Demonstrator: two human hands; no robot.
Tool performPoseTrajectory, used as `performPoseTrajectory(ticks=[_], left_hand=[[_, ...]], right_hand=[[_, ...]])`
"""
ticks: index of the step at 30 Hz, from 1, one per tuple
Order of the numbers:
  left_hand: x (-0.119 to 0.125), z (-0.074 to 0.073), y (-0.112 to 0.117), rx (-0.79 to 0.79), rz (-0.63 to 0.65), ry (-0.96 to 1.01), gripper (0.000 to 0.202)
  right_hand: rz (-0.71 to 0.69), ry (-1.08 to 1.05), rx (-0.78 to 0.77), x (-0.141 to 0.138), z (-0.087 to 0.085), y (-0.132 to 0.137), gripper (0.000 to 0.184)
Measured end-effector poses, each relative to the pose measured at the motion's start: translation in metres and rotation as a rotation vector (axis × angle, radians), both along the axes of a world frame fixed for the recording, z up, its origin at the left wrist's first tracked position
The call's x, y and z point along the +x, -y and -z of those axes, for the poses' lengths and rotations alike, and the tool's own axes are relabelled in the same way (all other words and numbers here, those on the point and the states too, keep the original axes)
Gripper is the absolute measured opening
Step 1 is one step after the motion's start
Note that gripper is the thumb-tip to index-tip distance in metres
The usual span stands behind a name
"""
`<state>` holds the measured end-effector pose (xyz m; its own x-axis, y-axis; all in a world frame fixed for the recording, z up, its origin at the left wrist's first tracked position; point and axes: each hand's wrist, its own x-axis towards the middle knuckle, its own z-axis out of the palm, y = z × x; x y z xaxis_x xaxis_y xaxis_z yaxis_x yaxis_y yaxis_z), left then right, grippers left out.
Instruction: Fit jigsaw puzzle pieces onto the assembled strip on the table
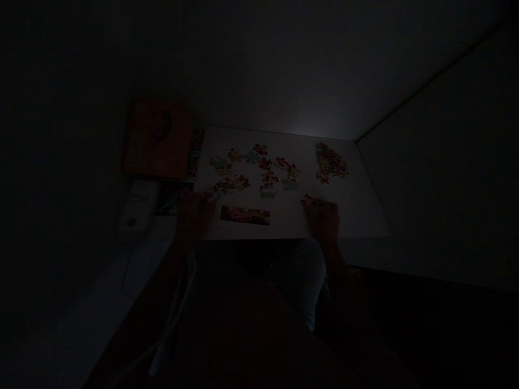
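The view is very dark. My right hand (325,217), fingers bent together, pinches a jigsaw puzzle piece (308,200) near the front right of the white tabletop (352,213). At the left, the fingers of my left hand (195,213) are curled at a pale jigsaw piece (213,196); its outline is partly hidden. Between the hands lies a joined strip of puzzle (245,215), with pink and green on a dark ground. Behind it, loose pieces are spread about, among them a brownish cluster (232,185) and a pale piece (268,192).
A heap of puzzle pieces (331,160) sits at the back right. Left of the tabletop are an orange box (159,139), a white device (140,202) with a cord, and a dark printed card (172,199). Walls rise behind and to the right.
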<state>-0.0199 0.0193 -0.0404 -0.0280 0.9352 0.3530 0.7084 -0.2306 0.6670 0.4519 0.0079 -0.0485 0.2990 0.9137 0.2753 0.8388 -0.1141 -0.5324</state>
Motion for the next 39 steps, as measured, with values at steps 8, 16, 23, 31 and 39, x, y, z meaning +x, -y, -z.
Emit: performPoseTrajectory(ticks=[8, 16, 23, 31, 39], left_hand=[[0.000, 0.000, 0.001, 0.007, -0.041, 0.069, 0.032], [0.002, -0.002, 0.003, -0.066, -0.040, 0.118, 0.038], [0.005, -0.006, 0.002, -0.018, -0.056, 0.151, 0.036], [0.005, -0.013, 0.005, 0.001, -0.097, 0.144, 0.031], [0.009, -0.013, 0.004, -0.047, -0.116, 0.139, 0.028]], right_hand=[[-0.022, 0.072, 0.005, 0.002, -0.002, 0.002, 0.058], [-0.023, 0.060, 0.036, 0.003, 0.000, 0.000, 0.058], [-0.241, -0.009, 0.127, -0.019, -0.018, -0.010, 0.039], [-0.708, 0.179, -0.110, -0.150, -0.043, -0.084, 0.047], [-0.655, 0.142, -0.185, -0.186, -0.035, -0.121, 0.047]])
